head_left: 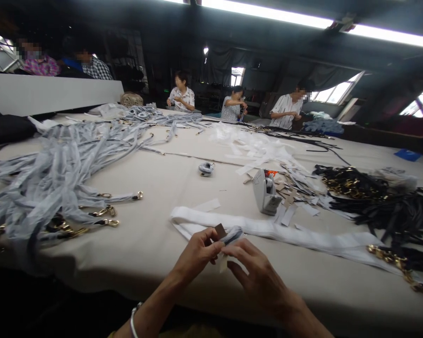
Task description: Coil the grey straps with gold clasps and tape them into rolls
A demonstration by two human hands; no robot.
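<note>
My left hand and my right hand meet near the table's front edge. Both pinch a small rolled grey strap with a dark brown tag at its end. The left fingers close on the tag end. On the other end sit my right thumb and forefinger. A bracelet circles my left wrist. Just beyond my hands lies a long white fabric band with a gold clasp at its right end.
Grey straps with gold clasps pile at left. Black straps heap at right. A grey tape dispenser, paper scraps and a small grey roll sit mid-table. Several people work along the far side.
</note>
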